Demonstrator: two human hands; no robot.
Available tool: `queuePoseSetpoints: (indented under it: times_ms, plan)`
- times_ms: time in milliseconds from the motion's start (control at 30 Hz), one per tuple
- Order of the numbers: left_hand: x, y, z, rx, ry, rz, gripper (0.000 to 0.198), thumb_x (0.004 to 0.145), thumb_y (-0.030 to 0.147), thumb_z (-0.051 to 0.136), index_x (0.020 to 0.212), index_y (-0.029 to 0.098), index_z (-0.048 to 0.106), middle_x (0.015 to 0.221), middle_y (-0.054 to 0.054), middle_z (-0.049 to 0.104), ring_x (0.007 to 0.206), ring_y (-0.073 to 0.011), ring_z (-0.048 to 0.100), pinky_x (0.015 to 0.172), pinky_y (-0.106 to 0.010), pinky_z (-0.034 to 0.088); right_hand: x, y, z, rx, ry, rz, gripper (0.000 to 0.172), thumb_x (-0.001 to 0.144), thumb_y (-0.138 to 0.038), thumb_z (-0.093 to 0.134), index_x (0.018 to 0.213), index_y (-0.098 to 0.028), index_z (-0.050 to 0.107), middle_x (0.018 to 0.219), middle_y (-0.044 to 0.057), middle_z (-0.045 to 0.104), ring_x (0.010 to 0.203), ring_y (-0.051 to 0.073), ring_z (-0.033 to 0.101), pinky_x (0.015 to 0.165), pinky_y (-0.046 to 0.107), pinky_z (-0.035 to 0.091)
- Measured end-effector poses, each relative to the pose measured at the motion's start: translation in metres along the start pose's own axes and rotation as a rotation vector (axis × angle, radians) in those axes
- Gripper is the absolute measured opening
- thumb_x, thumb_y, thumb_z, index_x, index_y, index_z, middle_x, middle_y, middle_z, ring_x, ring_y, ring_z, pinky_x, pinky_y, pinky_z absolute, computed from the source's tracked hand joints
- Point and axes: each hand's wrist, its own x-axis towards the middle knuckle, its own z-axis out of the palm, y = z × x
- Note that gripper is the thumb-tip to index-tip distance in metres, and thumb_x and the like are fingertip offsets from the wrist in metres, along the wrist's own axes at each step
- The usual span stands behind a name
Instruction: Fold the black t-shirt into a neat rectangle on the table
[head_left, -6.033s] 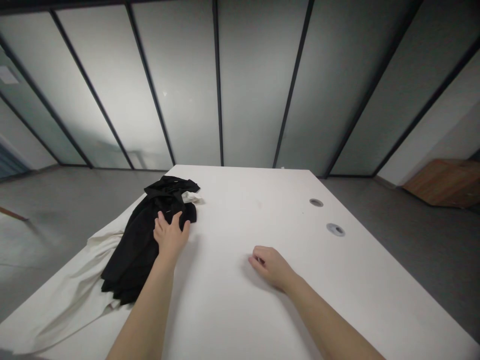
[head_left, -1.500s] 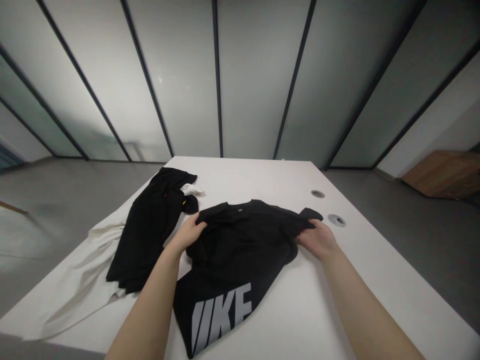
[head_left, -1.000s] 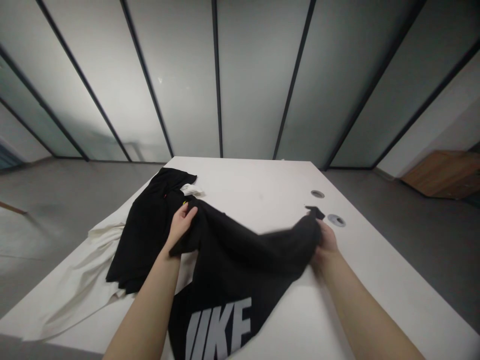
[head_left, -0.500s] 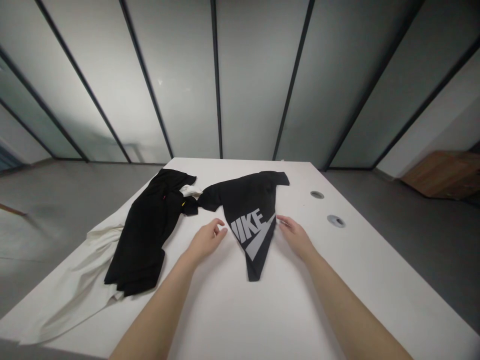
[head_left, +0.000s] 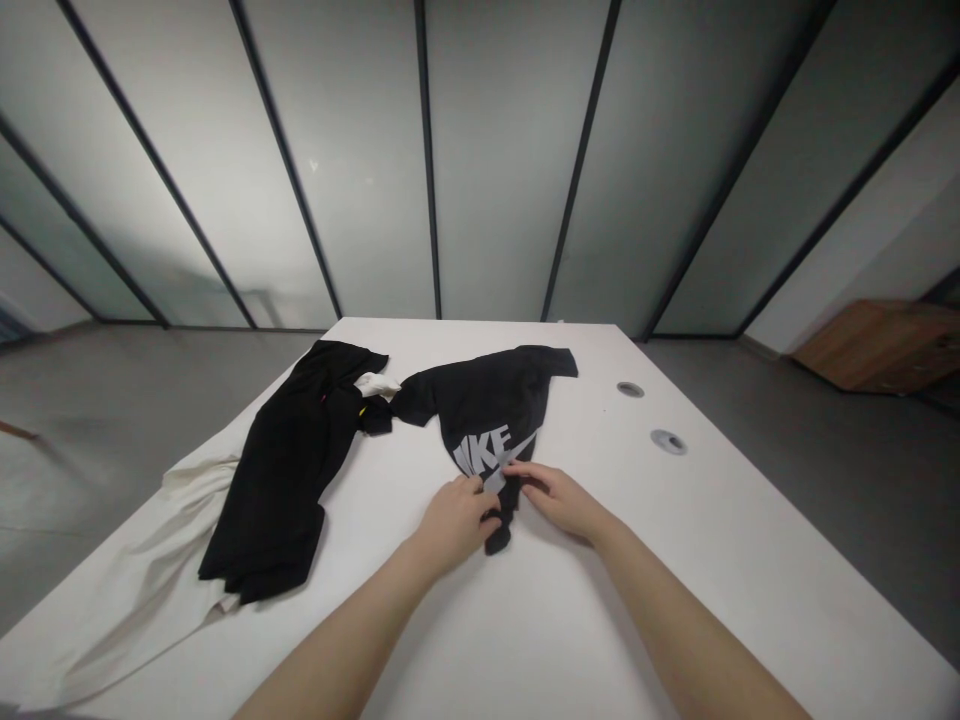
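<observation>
A black T-shirt (head_left: 487, 400) with grey printed letters lies bunched on the white table (head_left: 675, 560), its sleeves spread toward the far edge and its lower part narrowed to a point near me. My left hand (head_left: 456, 518) is closed on that near end of the shirt from the left. My right hand (head_left: 559, 496) pinches the same narrow part from the right, fingers on the cloth just below the letters. Both hands meet at the shirt's near tip.
A pile of black garments (head_left: 289, 470) lies at the table's left on a cream cloth (head_left: 127, 590) that hangs over the left edge. Two round cable holes (head_left: 666, 441) sit at the right. Glass partitions stand behind; a wooden cabinet (head_left: 877, 345) is at far right.
The shirt was flipped away from me and laid down with the letters up. Both hands have since moved in from either side and closed on its near pointed end.
</observation>
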Motion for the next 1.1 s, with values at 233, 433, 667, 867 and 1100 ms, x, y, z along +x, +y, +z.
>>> queuePoseSetpoints:
  times_ms: [233,433,667,867,1100]
  plan:
    - [0.016,-0.007,0.008,-1.135,0.303,-0.194,0.026,0.094,0.045,0.069,0.088,0.02,0.064,0.082,-0.003,0.067,0.076,-0.0191,0.064,0.07,-0.03,0.047,0.008,0.007,-0.006,-0.325,0.204,-0.04,0.019,0.075,-0.01,0.052,0.085,-0.023,0.063,0.088,0.005,0.067,0.087,0.024,0.062,0.08,0.037,0.05]
    - [0.014,-0.002,-0.007,-1.811,0.363,-0.326,0.026,0.079,0.035,0.085,0.089,0.016,0.071,0.091,-0.01,0.077,0.084,-0.0235,0.074,0.069,-0.03,0.051,0.008,0.008,-0.005,-0.52,0.243,0.12,0.06,0.081,-0.038,0.076,0.135,-0.02,0.058,0.115,0.011,0.071,0.106,0.032,0.063,0.093,0.044,0.048]
    - [0.009,-0.004,-0.014,-1.846,0.326,-0.339,0.019,0.083,0.031,0.08,0.089,0.014,0.076,0.09,-0.011,0.078,0.081,-0.0211,0.071,0.07,-0.03,0.05,0.008,0.013,0.003,-0.624,0.157,0.051,0.05,0.088,-0.049,0.076,0.132,-0.027,0.068,0.14,0.012,0.063,0.133,0.037,0.05,0.111,0.052,0.04]
    - [0.016,-0.03,-0.024,-1.765,0.6,-0.269,0.007,0.089,0.028,0.069,0.085,0.022,0.071,0.092,-0.004,0.076,0.086,-0.0207,0.069,0.077,-0.034,0.051,0.008,0.024,0.004,-0.561,0.253,0.035,0.01,0.092,-0.027,0.063,0.098,-0.025,0.071,0.122,0.012,0.064,0.118,0.032,0.055,0.104,0.05,0.044]
    - [0.018,-0.083,-0.046,-1.826,0.921,-0.382,0.004,0.088,0.026,0.064,0.086,0.024,0.066,0.088,-0.002,0.075,0.087,-0.0209,0.072,0.083,-0.039,0.058,0.013,0.047,-0.019,0.088,0.692,0.165,0.017,0.096,-0.042,0.05,0.089,-0.028,0.055,0.087,0.002,0.06,0.09,0.025,0.058,0.089,0.043,0.055]
